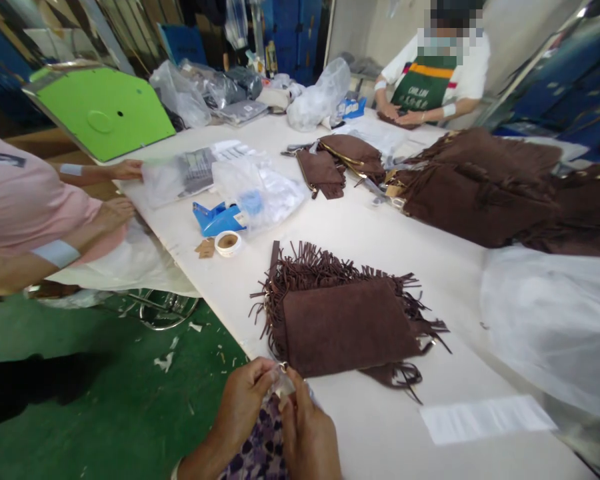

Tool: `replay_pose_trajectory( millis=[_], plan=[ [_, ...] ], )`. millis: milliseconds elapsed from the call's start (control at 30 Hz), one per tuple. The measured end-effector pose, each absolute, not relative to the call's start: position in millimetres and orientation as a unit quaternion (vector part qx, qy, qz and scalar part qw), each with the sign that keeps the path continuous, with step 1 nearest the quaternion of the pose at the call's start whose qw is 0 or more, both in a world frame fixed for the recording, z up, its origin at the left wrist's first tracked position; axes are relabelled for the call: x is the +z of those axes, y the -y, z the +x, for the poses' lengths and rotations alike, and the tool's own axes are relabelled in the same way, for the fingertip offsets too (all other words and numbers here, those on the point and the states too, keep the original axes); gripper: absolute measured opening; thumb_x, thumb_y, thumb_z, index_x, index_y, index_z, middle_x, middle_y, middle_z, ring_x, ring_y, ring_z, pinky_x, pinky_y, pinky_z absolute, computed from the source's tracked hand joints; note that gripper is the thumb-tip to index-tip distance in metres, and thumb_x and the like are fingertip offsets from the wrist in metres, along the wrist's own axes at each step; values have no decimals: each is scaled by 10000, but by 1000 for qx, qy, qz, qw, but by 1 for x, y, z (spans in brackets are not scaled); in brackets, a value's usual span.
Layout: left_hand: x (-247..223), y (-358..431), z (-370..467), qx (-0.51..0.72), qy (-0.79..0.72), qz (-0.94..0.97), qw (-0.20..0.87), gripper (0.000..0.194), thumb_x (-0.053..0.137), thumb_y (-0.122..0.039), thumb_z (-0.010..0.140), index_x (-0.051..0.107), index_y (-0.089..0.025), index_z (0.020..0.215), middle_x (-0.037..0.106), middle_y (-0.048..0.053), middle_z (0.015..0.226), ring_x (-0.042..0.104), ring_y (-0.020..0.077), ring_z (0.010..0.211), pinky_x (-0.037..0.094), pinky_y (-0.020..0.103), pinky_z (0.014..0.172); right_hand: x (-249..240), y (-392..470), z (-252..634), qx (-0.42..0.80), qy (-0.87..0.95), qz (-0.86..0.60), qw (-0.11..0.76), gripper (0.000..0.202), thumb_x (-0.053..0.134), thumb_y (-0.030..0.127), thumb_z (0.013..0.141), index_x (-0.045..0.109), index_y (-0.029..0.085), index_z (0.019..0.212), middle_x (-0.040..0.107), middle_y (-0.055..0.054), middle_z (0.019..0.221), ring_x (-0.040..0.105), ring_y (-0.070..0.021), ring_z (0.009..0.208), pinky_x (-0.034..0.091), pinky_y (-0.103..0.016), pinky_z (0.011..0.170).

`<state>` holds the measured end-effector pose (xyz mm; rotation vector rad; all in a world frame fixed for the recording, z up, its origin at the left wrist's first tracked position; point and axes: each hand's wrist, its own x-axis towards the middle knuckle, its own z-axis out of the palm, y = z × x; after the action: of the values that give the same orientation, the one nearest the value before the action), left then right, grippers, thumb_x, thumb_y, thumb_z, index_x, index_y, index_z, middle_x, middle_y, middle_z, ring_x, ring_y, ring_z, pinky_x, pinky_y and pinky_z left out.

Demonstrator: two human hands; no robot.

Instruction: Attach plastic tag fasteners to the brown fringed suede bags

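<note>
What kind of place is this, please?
Probably a small workshop where bags are made or packed. A brown fringed bag lies on the long white table, more brown bags are piled further along, and other people work among plastic bags and a tape dispenser.

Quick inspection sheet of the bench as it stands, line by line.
Surface: white table, mostly covered.
Job's things: small clear item pinched at the table edge; brown fringed bag lying flat just beyond it.
Clutter: tape roll, blue dispenser, plastic bags, pile of brown bags, paper slip.
Hands: left hand and right hand both pinch the clear item.
Cables: nothing seen.
Surroundings: two co-workers at the table, green panel, green floor.
</note>
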<state>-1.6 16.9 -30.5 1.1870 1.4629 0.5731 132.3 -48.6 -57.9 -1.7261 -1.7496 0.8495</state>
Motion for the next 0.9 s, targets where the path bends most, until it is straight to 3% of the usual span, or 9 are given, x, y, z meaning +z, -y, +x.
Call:
replay_pose_trajectory(
  millis=[133,300,400,767,900],
  plan=[
    [-24,-20,2,210,-630,540,517,192,510,-312,855,669,-207,830,703,8,787,635,208,769,428,270,709,-59,48,133,371,608,-644,280,448,348,239,931,428,170,1367,706,-129,1094,723,-249,773,575,-305,611],
    [-15,-26,6,124,-636,614,451,235,462,-330,887,665,-223,837,691,7,757,620,205,731,384,276,669,-48,43,138,538,460,-638,304,411,368,285,935,480,218,1326,720,-31,756,645,-184,521,501,-260,486],
    [-14,-28,8,86,-636,647,412,231,443,-302,896,662,-235,867,692,10,787,617,202,743,366,276,671,-45,40,142,581,409,-627,320,389,380,301,936,499,248,1302,704,-6,747,620,-162,497,483,-251,485],
    [-16,-34,22,22,-639,690,338,273,396,-295,919,620,-207,790,660,41,730,597,197,691,316,286,621,-45,35,148,616,370,-601,350,371,391,280,910,533,260,1252,675,12,714,594,-148,471,452,-242,464],
    [-21,-38,21,99,-637,621,446,193,482,-278,846,619,-194,739,648,21,671,581,176,638,342,267,594,-37,50,147,587,349,-629,371,327,443,314,889,564,223,1179,693,-14,739,606,-156,489,464,-256,499]
  ],
)
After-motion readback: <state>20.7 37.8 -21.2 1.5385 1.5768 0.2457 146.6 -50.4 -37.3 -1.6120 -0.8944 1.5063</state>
